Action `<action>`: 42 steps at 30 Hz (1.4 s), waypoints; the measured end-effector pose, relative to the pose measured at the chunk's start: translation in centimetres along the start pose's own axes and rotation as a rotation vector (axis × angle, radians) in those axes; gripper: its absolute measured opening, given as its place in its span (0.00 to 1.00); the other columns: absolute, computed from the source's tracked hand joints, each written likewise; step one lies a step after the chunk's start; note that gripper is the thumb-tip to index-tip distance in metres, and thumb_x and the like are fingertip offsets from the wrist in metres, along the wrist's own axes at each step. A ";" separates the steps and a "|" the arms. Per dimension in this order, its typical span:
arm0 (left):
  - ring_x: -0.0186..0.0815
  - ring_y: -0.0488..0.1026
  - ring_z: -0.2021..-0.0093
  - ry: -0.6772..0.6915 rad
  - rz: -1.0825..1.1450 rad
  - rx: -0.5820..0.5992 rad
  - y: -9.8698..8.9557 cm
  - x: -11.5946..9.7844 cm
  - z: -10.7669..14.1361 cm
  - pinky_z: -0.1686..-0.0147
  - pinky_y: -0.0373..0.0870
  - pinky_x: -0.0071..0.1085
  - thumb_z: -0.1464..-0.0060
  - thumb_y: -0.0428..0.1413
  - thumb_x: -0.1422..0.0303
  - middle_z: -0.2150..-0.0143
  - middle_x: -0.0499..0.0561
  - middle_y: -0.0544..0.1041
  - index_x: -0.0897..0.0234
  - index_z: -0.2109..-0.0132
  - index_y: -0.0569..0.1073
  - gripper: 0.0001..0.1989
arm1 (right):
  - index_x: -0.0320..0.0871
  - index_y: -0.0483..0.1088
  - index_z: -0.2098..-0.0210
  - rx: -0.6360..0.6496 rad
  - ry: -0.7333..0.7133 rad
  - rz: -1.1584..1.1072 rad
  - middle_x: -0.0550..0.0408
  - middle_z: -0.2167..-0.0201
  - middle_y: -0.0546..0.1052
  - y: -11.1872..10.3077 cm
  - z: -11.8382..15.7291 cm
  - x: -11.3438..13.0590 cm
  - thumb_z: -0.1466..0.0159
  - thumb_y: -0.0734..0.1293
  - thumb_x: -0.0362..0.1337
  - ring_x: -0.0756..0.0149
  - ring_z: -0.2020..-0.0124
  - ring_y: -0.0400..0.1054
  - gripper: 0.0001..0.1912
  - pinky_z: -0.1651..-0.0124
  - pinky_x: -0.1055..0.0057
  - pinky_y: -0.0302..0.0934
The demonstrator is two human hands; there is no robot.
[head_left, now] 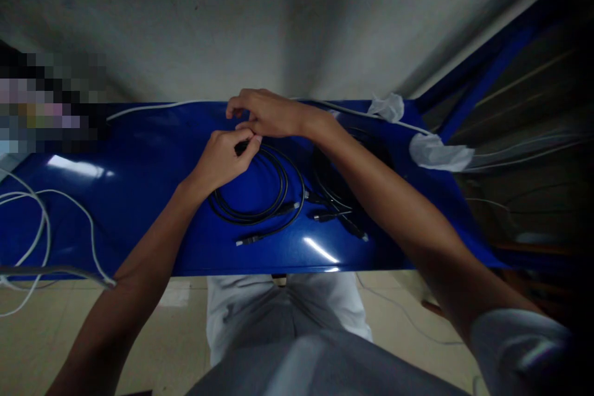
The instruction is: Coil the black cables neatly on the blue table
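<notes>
A coiled black cable (284, 189) lies on the blue table (153, 198), its two plug ends near the front of the loop. My left hand (228, 156) is closed around the top of this coil, thumb and fingers pinched together. Just above it, my right hand (262, 112) reaches over the coil's far side with curled fingers, its fingertips meeting the left hand's; whether they grip anything is hidden. Under my right forearm sits a second bundle of black cable (325, 182), with several connectors pointing toward the front edge.
White cables (46, 223) loop at the table's left side. A pale cable (158, 108) runs along the back edge by the wall. Crumpled white plastic (439, 153) wraps cables at the right, near a blue metal frame (487, 74). A pixelated area covers the back left.
</notes>
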State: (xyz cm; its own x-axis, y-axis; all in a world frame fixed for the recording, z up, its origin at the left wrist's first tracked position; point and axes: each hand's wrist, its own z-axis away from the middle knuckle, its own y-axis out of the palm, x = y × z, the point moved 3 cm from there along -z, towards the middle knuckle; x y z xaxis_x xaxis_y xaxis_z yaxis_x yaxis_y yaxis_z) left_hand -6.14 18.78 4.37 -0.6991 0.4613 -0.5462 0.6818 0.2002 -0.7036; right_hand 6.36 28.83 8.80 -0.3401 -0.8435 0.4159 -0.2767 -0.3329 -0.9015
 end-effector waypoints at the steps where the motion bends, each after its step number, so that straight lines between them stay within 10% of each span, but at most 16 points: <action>1: 0.30 0.62 0.78 0.027 -0.010 -0.004 0.0 0.0 0.1 0.72 0.58 0.31 0.29 0.55 0.61 0.78 0.44 0.66 0.62 0.71 0.70 0.20 | 0.36 0.77 0.45 0.010 -0.021 -0.033 0.45 0.46 0.80 0.4 -0.1 -0.1 0.32 0.69 0.23 0.63 0.53 0.73 0.17 0.48 0.67 0.62; 15: 0.33 0.71 0.76 0.233 -0.104 -0.152 -1.0 -1.7 0.9 0.70 0.69 0.30 0.27 0.53 0.61 0.78 0.47 0.71 0.60 0.67 0.74 0.18 | 0.41 0.71 0.50 0.031 -0.386 -0.132 0.49 0.54 0.77 5.0 1.5 -0.6 0.22 0.60 0.33 0.58 0.53 0.70 0.08 0.46 0.60 0.65; 32: 0.37 0.69 0.72 0.000 -0.077 -0.022 -0.8 -1.4 0.6 0.66 0.67 0.36 0.31 0.55 0.54 0.76 0.49 0.68 0.59 0.69 0.71 0.19 | 0.38 0.72 0.48 -0.004 -0.229 -0.018 0.46 0.47 0.77 5.4 1.3 -1.3 0.21 0.58 0.37 0.62 0.50 0.70 0.14 0.47 0.64 0.63; 42: 0.35 0.61 0.76 -0.038 -0.084 -0.032 -0.3 -0.8 0.2 0.70 0.60 0.35 0.30 0.53 0.50 0.79 0.46 0.61 0.58 0.73 0.63 0.25 | 0.43 0.73 0.75 -0.170 -0.130 -0.129 0.55 0.72 0.81 5.0 -0.3 -2.3 0.30 0.54 0.51 0.70 0.60 0.69 0.28 0.55 0.65 0.57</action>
State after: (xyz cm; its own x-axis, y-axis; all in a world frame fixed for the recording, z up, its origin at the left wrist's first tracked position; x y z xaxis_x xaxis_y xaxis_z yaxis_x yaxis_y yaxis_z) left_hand -5.85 18.14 4.92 -0.7614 0.4087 -0.5032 0.6266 0.2648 -0.7330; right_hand 5.49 29.23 3.41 -0.1767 -0.8496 0.4970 -0.4609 -0.3747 -0.8045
